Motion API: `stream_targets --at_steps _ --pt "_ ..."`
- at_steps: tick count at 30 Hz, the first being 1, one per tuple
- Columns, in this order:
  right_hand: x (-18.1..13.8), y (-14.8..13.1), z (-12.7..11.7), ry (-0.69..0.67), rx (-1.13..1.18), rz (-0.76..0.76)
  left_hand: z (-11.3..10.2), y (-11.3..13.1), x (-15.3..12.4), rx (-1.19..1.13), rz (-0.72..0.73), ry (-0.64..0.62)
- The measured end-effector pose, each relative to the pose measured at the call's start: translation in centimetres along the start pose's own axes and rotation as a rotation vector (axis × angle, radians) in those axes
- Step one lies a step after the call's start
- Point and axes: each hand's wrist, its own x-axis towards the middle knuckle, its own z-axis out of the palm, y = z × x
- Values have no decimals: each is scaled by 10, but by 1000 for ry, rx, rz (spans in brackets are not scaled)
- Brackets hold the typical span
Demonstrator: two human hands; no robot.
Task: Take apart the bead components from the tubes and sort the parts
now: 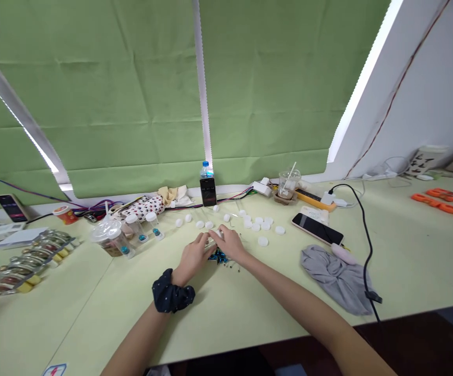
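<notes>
The left hand and right hand are hiding part of the tiny blue pieces, which are too small to identify. Whether the fingers are gripping anything is not showing. The picture's edge is cutting off the orange strips at the bench's right end.

Both bare forearms stretch forward and converge at the middle. The left hand lies knuckles up, its fingers curled toward the right hand, whose fingers bend inward to meet them. Their grip is too small to tell.
</notes>
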Motion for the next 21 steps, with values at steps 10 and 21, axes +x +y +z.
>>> stream_targets --at_steps 10,21 --pt "-14 25 -35 37 242 75 -6 46 4 -508 -24 -424" --pt "-3 24 -56 -12 468 -80 -9 57 -13 -1109 -331 -728"
